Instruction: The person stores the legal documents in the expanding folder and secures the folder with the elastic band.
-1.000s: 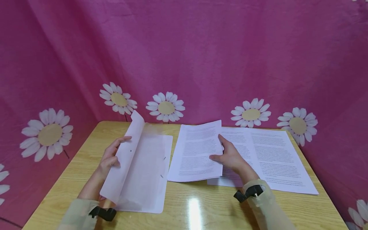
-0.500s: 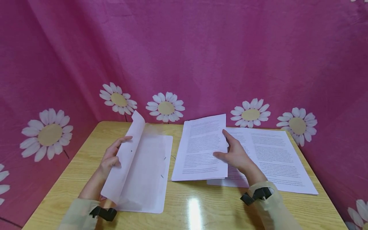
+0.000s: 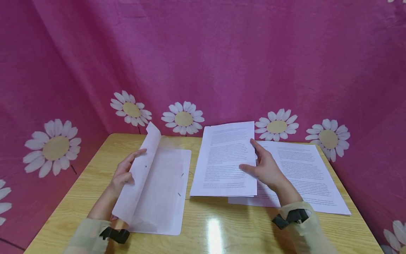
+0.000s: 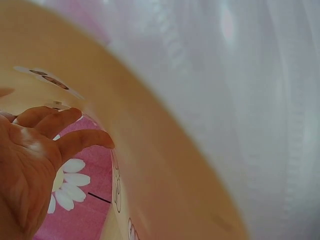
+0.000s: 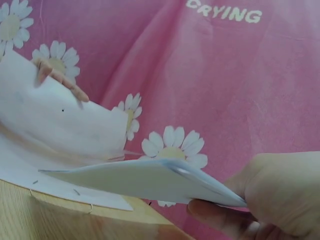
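A pale folder (image 3: 169, 190) lies opened at the left of the table, with small thin prongs along its right side. Its raised cover (image 3: 134, 180) curls up, and my left hand (image 3: 122, 174) holds it by the left edge, fingertips over the edge. Cartoon prints (image 4: 117, 187) show on the cover's outside in the left wrist view. In my right hand (image 3: 268, 169) is a thin stack of printed paper sheets (image 3: 225, 162), pinched at its right edge, thumb on top and fingers underneath. The stack is raised and tilted above the table, right of the folder.
More printed sheets (image 3: 307, 180) lie side by side on the wooden table (image 3: 203, 225) at the right, partly under the held stack. A pink curtain (image 3: 203, 63) with daisies hangs behind and beside the table.
My right hand has moved to the right and a little up with the paper stack, away from the folder. My left hand keeps the cover raised, almost still.
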A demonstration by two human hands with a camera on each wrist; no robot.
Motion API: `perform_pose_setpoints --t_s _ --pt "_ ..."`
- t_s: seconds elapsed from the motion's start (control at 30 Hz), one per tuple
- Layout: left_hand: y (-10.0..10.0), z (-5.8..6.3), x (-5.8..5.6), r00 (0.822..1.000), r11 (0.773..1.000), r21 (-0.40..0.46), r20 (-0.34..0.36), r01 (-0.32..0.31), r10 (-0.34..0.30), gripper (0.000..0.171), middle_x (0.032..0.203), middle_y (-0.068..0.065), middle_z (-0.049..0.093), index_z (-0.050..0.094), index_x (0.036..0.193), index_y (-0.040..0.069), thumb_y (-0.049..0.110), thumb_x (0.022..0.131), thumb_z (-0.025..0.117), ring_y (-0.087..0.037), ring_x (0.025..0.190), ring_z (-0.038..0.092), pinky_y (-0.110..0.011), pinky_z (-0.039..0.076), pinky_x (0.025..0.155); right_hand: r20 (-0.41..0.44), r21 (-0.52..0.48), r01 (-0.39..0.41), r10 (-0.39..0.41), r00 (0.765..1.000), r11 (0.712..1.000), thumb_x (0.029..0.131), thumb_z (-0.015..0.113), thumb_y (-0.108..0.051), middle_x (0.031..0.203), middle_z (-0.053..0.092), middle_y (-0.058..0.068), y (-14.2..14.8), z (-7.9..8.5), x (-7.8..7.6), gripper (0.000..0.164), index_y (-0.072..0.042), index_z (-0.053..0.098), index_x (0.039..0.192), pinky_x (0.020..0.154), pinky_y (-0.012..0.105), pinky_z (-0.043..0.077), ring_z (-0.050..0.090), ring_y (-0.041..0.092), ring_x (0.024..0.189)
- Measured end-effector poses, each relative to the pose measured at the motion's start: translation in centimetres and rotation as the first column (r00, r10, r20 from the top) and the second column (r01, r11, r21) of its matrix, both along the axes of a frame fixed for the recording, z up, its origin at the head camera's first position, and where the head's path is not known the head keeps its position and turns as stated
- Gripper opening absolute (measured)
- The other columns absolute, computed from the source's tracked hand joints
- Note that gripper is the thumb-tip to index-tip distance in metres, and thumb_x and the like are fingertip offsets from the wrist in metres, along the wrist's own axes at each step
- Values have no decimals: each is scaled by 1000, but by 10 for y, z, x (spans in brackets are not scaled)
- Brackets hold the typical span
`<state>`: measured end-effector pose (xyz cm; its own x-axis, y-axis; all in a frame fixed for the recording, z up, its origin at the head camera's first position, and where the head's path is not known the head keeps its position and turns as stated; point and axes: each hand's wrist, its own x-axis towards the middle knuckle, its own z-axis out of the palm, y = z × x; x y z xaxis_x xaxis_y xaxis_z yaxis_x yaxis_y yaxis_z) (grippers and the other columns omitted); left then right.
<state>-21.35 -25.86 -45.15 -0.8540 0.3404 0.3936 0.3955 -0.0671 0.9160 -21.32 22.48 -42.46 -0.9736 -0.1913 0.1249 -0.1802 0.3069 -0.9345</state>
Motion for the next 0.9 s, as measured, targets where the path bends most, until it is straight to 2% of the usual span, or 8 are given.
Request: perform_pose_setpoints --t_s 0.33,0.43,0.53,0.6,0.8,0.9 --pt "-1 -4 -4 999 1000 23 -36 11 -11 89 136 -10 55 53 152 9 -3 65 44 -24 108 54 -31 50 83 -31 -6 1 -2 1000 1000 89 83 -8 175 15 6 -1 18 6 105 -6 15 169 124 47 12 9 21 160" --pt "-1 -4 -4 999 999 25 -34 24 -23 88 140 -11 53 52 153 9 -3 66 44 -25 109 53 -32 50 84 -37 -38 -9 7 999 999 88 83 -6 174 20 5 -3 23 9 106 -7 15 170 120 37 24 19 21 158" --pt "1 -3 -5 999 999 20 -24 30 -30 87 143 -11 50 52 153 9 -3 67 45 -26 111 52 -33 49 85 -41 -90 -20 17 999 996 87 83 -2 171 27 6 -6 26 10 107 -7 15 170 108 27 41 34 24 151" --pt "1 -3 -5 999 999 18 -14 32 -32 87 144 -10 49 51 153 10 -2 68 45 -26 112 52 -33 50 86 -40 -124 -30 25 999 992 87 83 0 170 28 6 -8 28 10 108 -7 15 170 104 22 44 37 25 150" --pt "1 -3 -4 1000 1000 14 -10 23 -23 87 140 -12 51 52 153 10 -2 67 45 -26 111 52 -33 50 86 -49 -154 -38 31 998 987 87 83 -1 173 20 4 -15 34 12 106 -6 17 169 110 19 35 21 19 157" --pt "0 -3 -3 1000 1000 13 -5 24 -24 87 139 -13 51 52 153 11 -2 67 45 -26 110 52 -33 50 85 -51 -161 -43 35 998 986 87 83 -1 173 21 4 -20 35 12 104 -5 18 169 113 20 31 19 19 158"
